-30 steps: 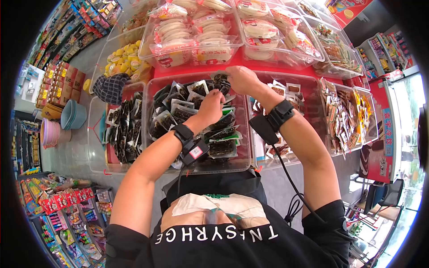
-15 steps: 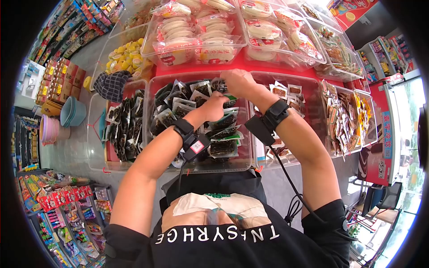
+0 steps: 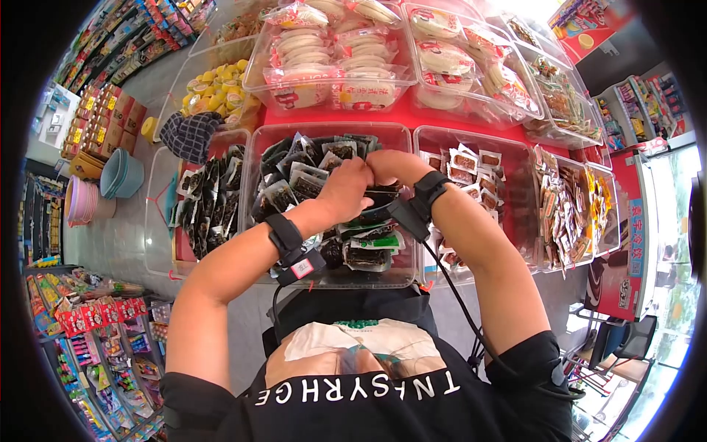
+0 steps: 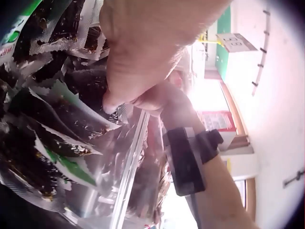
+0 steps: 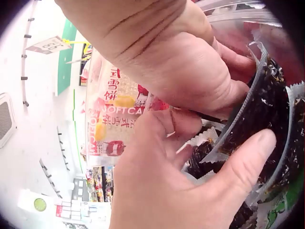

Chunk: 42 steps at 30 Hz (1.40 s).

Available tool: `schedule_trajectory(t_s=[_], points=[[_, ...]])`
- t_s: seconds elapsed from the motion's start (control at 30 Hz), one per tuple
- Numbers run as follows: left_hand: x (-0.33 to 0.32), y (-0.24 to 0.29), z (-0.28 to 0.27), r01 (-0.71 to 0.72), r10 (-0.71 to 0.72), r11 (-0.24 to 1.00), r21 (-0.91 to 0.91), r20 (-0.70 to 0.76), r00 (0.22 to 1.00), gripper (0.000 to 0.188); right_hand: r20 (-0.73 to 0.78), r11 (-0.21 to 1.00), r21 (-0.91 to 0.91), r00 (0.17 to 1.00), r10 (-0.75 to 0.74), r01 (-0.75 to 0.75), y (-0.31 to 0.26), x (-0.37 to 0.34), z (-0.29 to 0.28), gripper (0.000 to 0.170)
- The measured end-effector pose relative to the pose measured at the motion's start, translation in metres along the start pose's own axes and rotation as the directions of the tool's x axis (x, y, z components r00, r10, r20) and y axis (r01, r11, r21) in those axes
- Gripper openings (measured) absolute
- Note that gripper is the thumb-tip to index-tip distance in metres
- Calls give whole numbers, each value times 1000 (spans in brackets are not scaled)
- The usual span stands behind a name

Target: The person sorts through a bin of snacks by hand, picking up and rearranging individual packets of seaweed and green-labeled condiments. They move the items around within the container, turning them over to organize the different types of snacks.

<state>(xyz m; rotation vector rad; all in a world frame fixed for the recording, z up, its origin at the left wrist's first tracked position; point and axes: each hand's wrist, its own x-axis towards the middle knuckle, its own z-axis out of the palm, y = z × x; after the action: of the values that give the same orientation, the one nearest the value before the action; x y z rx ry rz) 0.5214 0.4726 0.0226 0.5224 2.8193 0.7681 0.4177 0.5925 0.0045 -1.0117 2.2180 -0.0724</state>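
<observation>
Dark packets [image 3: 367, 258], hands [image 3: 345, 193] together, angled inward

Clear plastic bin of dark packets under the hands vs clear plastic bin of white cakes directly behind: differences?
Dark-packet bin holds jumbled small packets; white-cake bin holds stacked, larger round cakes. Dark-packet bin's wrappers show some green; white-cake bin's show red print. Both: clear plastic, open-topped.

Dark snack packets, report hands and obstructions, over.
Left hand: thumb extended against a dark packet. Right hand: among the packets, fingertips partly hidden. Hands crowd each other.
</observation>
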Motion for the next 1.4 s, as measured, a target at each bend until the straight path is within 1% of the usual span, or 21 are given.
schedule_trajectory(t_s=[0.03,0.13,0.17,0.23,0.3,0.33,0.4,0.53,0.6,0.63,0.73,0.77,0.87,0.9,1.0,1.03,1.13,1.17,1.27,1.37,1.4], points=[[1,7,-4,63,-70,993,-96,-76,995,42,52,998,61,998,-19,16,3,2,-1,21],[13,-14,19,-52,-37,899,-435,-193,981,45,224,942,237,956,187,-240,-3,-3,-18,22],[16,-24,28,-1,-61,876,-483,-113,992,44,248,885,300,925,287,-355,-8,-6,-28,25],[21,-41,37,107,-94,823,-558,51,994,42,-15,903,238,928,372,-358,0,11,-26,18],[20,-41,41,-38,63,946,-321,68,996,34,-260,916,196,882,393,-351,6,25,-16,17],[19,-39,41,-119,139,973,-196,94,986,30,-264,911,206,876,404,-358,6,28,-10,19],[24,-45,54,-221,243,956,-192,100,965,29,-274,903,217,865,420,-370,5,33,1,22],[20,-53,63,-213,225,973,-90,167,960,31,-178,819,426,852,493,-385,16,50,17,23],[20,-52,61,-232,240,970,-72,152,959,31,-68,704,570,830,554,-423,18,53,25,23],[17,-47,56,-272,281,958,-87,103,954,31,69,535,700,790,609,-473,3,35,9,22],[14,-38,49,-250,262,958,-140,73,962,33,95,700,499,835,542,-511,2,42,9,21],[12,-38,46,-215,230,964,-160,84,970,34,100,761,484,891,443,-433,4,43,9,21],[12,-44,55,-138,146,989,-59,150,978,37,155,725,528,889,430,-443,7,39,5,20],[13,-44,55,-179,187,981,-78,121,975,37,149,739,457,861,486,-496,-3,33,-2,19],[11,-45,54,-301,308,945,-125,40,951,36,-317,868,312,819,479,-387,5,54,38,19],[11,-45,54,-284,291,954,-92,76,954,35,-342,774,425,708,618,-470,0,50,39,22],[13,-48,57,-242,236,970,14,165,958,33,109,685,471,807,580,-556,9,52,13,21],[15,-50,62,-233,221,971,50,180,958,32,108,745,426,847,521,-513,12,52,10,22],[12,-40,49,-192,189,981,6,160,969,30,62,577,720,864,499,-385,23,52,24,20],[11,-42,53,-174,172,985,-1,167,971,31,-101,589,792,918,384,-160,29,41,30,23],[14,-43,55,-175,169,984,20,175,970,32,-219,653,757,930,296,-29,36,41,38,27]])
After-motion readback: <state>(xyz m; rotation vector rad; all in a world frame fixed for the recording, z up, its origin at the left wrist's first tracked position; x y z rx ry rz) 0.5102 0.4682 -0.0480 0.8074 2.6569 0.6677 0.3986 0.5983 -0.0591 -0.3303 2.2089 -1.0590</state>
